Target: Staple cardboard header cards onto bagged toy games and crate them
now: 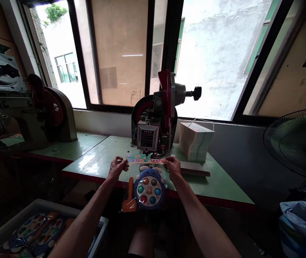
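Bagged toy (147, 191): hanging over the table (222, 186) edge, header card (142, 159) lying under the press (154, 125). Left hand (117, 167) and right hand (172, 166) are pinching the card ends; fingers risk being caught if drifting inward.

Both forearms are bare from elbow to wrist, with no sleeve showing in the head view. The left hand (117, 166) and the right hand (172, 166) wear no gloves, and no watch or ring shows. A bare knee shows low between the arms.
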A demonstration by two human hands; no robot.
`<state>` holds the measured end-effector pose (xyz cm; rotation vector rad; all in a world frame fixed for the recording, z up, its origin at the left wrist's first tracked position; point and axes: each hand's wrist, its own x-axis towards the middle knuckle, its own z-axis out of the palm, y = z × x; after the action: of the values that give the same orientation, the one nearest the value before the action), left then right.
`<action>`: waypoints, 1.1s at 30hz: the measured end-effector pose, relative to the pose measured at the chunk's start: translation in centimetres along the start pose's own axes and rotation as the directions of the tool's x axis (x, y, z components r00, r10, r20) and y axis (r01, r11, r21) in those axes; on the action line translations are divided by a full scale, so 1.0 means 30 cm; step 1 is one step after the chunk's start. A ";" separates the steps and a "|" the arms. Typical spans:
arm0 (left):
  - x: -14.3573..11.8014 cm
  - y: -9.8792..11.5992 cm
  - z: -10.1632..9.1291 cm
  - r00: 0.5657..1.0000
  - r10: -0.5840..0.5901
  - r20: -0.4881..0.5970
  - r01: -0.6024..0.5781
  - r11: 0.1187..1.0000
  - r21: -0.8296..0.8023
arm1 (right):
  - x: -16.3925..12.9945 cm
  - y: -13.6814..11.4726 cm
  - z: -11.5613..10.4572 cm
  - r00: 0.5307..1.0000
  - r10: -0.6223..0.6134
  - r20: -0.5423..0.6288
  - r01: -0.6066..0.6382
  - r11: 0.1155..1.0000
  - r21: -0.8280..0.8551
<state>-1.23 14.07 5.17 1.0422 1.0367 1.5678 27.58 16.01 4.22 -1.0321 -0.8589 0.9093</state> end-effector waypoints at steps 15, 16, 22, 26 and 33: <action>-0.076 -0.015 0.069 0.953 -0.292 0.078 0.300 0.946 -0.124 | -0.119 0.043 0.027 0.992 0.036 0.122 -0.038 0.999 0.013; -0.081 -0.003 0.045 0.954 -0.294 0.060 0.300 0.945 -0.131 | -0.149 0.060 0.037 0.985 0.044 0.166 -0.043 0.999 -0.008; -0.125 0.050 -0.084 0.951 -0.306 -0.034 0.297 0.942 -0.158 | -0.241 0.147 0.123 0.974 0.059 0.219 -0.047 0.997 -0.063; -0.126 0.055 -0.103 0.948 -0.313 -0.060 0.299 0.939 -0.170 | -0.237 0.160 0.141 0.977 0.052 0.207 -0.034 0.995 -0.089; -0.133 0.059 -0.091 0.952 -0.306 -0.035 0.294 0.937 -0.188 | -0.236 0.167 0.130 0.981 0.013 0.195 0.009 0.993 -0.116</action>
<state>-3.55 9.48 5.54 0.6774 1.0219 1.4206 20.36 12.00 -0.52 -1.0552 -1.0858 0.9832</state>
